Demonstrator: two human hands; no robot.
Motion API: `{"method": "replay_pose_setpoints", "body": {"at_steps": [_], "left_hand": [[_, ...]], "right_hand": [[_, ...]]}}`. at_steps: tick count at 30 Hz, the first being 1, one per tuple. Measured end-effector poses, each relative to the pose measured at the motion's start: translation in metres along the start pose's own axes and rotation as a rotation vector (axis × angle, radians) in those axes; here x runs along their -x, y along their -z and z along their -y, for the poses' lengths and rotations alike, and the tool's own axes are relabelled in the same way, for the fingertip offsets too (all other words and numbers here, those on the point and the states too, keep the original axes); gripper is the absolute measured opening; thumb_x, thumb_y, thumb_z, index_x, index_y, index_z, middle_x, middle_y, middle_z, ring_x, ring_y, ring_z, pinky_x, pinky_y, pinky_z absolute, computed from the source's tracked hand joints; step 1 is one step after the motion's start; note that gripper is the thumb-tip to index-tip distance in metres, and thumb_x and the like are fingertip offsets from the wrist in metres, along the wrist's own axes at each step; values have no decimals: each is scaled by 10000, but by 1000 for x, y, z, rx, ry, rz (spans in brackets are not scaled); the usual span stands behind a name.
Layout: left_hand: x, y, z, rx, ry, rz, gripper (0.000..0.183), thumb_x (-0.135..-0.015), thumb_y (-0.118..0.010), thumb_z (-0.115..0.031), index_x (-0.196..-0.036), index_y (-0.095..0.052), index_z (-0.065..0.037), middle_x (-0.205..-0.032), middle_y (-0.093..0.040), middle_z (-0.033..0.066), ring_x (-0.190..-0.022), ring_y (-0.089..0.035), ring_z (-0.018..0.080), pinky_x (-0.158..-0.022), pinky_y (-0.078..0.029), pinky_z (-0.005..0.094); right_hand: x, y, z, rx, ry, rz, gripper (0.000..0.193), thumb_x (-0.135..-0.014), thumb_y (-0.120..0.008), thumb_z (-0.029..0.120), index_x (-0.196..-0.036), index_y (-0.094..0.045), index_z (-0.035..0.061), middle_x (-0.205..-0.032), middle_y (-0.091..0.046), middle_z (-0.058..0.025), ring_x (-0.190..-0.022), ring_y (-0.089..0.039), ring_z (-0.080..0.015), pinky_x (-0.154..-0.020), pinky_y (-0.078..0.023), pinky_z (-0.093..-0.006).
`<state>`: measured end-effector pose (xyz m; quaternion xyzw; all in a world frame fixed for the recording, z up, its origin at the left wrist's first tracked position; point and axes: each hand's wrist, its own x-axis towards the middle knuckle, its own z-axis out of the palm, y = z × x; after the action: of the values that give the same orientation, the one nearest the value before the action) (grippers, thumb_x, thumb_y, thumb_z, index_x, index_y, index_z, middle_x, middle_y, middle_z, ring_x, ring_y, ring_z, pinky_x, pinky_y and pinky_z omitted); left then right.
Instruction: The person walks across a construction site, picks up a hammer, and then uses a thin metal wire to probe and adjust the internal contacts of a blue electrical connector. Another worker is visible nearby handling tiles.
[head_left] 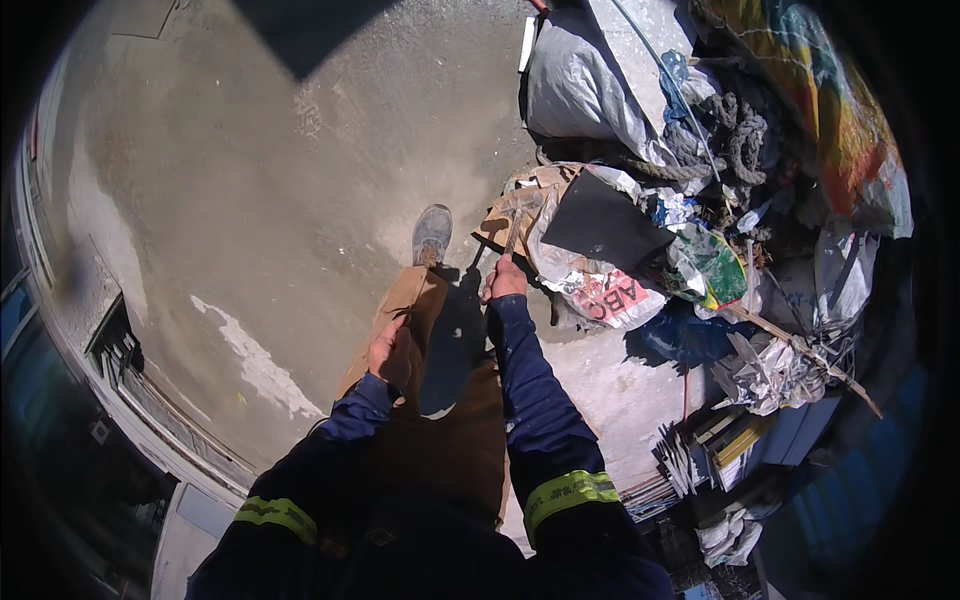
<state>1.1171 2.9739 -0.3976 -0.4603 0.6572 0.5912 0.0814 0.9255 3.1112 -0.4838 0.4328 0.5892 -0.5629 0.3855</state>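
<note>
Gripping a hammer (514,232) by its handle, the right hand (505,280) is closed with its knuckles toward the camera, and the hammer's head points forward, over a piece of brown cardboard (497,222) at the edge of the rubbish pile. The right forearm reaches forward from the lower edge, its dark blue sleeve (545,380) ringed by a yellow-green reflective band (570,495). The left hand (390,357) sits lower and further left, in front of the brown trousers (400,300), with the forearm angled inward; its fingers are partly curled, and whether anything lies within them cannot be told.

Bags and sacks crowd the right side. A bulging white woven sack (585,85) lies at the top of the pile, its contents hidden. Below it, near the hammer, a white plastic bag with red lettering (610,298) is spread out, partly covered by a flat black sheet (608,222). Just right of that sheet lies a crumpled green-and-yellow bag (715,262), with a dark blue plastic bag (690,338) below. A multicoloured sack (845,110) hangs along the upper right; what it holds does not show. Between the two sacks lies a tangle of thick grey rope (738,135). A grey work boot (432,233) stands on the concrete floor (250,150), left of the cardboard.
</note>
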Motion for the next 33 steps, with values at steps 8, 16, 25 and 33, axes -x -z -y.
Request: {"method": "replay_pose_setpoints", "body": {"at_steps": [8,16,25,33], "left_hand": [[-50,33,-60,-420,-400,64,324,-864,-555,33,-1176,-597,111,-792,-666,160,-668,-647,273,-636,-508,358],[-70,47,-68,-246,-301,190,363,-833,-540,71,-1188,-555,142,-627,-576,89,-557,-568,241,-628,-477,374],[-55,51,-43,-260,-251,117,361,-875,-537,11,-1209,-544,149,-709,-617,144,-611,-590,273,-593,-477,377],[-59,80,-30,-360,-264,118,358,-883,-516,0,-1193,-531,180,-809,-655,187,-613,-592,299,-582,-482,396]], "right_hand": [[-257,-94,71,270,18,-585,469,-1023,-373,407,-905,-574,0,-584,-531,-113,-428,-520,-257,-377,-418,-392],[-316,-81,55,-207,-100,-357,361,-1022,-380,436,-854,-426,120,-555,-384,-54,-438,-365,-200,-400,-309,-338],[-176,-227,-109,-447,-617,228,382,-988,-402,359,-711,-428,98,-505,-342,-37,-342,-359,-186,-349,-313,-364],[-309,-96,47,-263,107,-676,335,-966,-533,340,-857,-568,25,-586,-528,-121,-420,-481,-234,-360,-393,-386]]}}
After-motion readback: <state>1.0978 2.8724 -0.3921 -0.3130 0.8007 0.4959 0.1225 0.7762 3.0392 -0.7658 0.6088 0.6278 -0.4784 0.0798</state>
